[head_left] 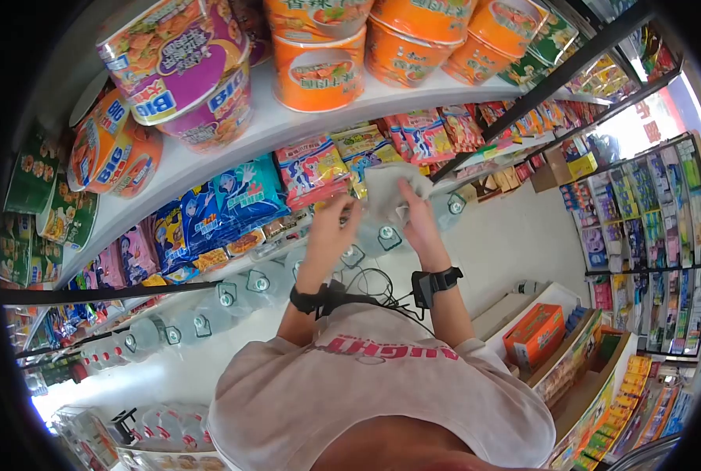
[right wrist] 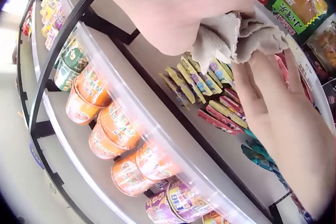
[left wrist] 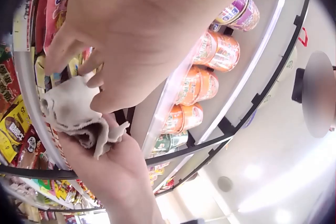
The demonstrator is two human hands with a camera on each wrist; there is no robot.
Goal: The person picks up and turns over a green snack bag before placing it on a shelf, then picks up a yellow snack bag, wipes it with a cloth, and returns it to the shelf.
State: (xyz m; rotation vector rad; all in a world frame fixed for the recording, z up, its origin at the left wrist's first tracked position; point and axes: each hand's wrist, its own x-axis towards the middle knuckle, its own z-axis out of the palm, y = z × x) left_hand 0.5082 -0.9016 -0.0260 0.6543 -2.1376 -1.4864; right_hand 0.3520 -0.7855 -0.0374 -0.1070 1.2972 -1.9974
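A crumpled whitish-grey cloth is in my right hand, gripped with the thumb lying over it. In the right wrist view the cloth bunches up under that hand, its folded edges hanging out. My left hand is just left of it, fingers loosely bent. From the left wrist, the left fingers overlap the cloth's upper edge, while the cloth lies across the right palm. Behind the hands, a shelf carries pink snack bags and yellow snack packets.
Above stands a curved white shelf with orange noodle tubs and purple noodle tubs. Blue snack bags lie to the left. Large clear bottles line the floor below. A rack of small goods stands at right.
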